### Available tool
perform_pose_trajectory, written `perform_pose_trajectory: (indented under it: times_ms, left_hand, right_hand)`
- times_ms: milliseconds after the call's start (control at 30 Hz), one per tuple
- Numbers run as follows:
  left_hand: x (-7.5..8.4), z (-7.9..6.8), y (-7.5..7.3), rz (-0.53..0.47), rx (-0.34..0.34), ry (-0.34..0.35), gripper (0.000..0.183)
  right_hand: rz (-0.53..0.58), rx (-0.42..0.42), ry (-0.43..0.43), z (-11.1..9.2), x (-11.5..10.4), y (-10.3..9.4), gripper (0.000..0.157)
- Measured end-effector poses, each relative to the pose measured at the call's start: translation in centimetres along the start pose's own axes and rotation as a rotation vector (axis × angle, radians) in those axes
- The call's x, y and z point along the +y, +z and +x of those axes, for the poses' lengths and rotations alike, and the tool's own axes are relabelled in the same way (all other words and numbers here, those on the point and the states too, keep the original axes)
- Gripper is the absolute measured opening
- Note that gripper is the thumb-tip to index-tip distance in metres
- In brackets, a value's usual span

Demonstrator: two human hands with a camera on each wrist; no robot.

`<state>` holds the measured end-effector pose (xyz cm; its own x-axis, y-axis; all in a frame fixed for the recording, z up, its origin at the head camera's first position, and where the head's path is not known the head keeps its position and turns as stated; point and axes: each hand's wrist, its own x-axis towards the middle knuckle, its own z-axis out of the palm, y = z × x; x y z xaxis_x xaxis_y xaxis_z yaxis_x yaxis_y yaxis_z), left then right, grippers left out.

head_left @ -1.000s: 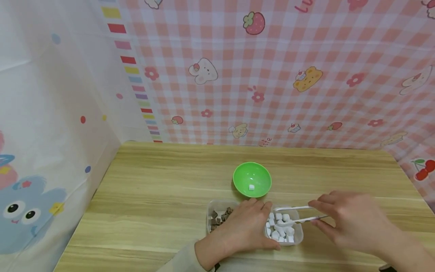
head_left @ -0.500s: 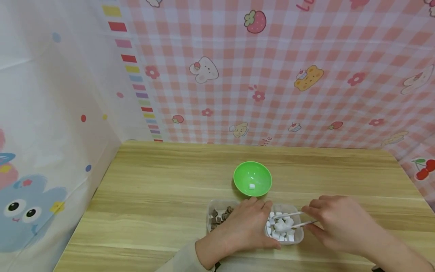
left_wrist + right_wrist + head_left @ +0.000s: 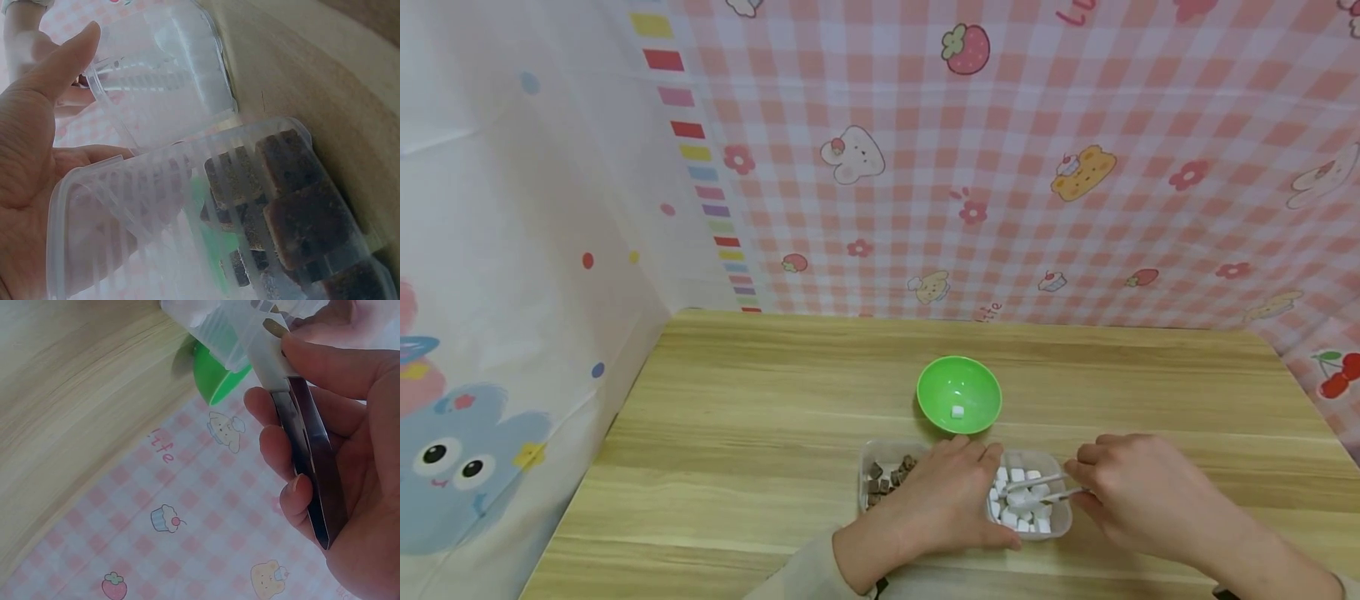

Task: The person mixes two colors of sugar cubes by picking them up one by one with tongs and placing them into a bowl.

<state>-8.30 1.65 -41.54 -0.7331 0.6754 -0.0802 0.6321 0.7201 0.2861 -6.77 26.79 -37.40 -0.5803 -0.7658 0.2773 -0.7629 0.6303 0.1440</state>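
Note:
My left hand (image 3: pixel 943 492) spans the two clear plastic containers, its thumb by the near side and fingers at the far side, holding them at their adjoining rims. The right container (image 3: pixel 1062 527) has several white cubes (image 3: pixel 1009 518); in the left one (image 3: pixel 865 461) lie brown cubes (image 3: pixel 306 225), partly covered by my hand. My right hand (image 3: pixel 1138 492) grips a pair of tongs (image 3: pixel 319 469) with dark metal handles and white ends. The tongs' tips are down among the white cubes, close together; whether a cube is between them I cannot tell.
Behind the containers stands a green bowl (image 3: pixel 958 385) with one white cube (image 3: pixel 957 412) inside. All stand on a wood-grain table (image 3: pixel 737 417). A pink checked cloth (image 3: pixel 887 208) hangs along the back edge, a white printed one (image 3: pixel 550 208) at the left.
My right hand has moved left and the tongs have gone further into the white cubes, their arms drawing nearer each other. The left hand and containers have stayed in place.

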Motion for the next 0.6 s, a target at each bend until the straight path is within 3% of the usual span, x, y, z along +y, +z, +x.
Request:
perform_pose_trajectory:
  times_ms: [333, 433, 600]
  left_hand:
    - [0.0, 0.0, 0.1, 0.033, 0.024, 0.016, 0.099]
    - [0.0, 0.0, 0.1, 0.032, 0.025, 0.017, 0.100]
    - [-0.1, 0.1, 0.1, 0.028, 0.021, 0.014, 0.101]
  right_hand:
    - [0.062, 0.061, -0.003, -0.9, 0.6, 0.1, 0.029]
    - [0.084, 0.097, 0.018, -1.2, 0.8, 0.0, 0.021]
    - [0.092, 0.172, 0.052, -1.5, 1.0, -0.3, 0.070]
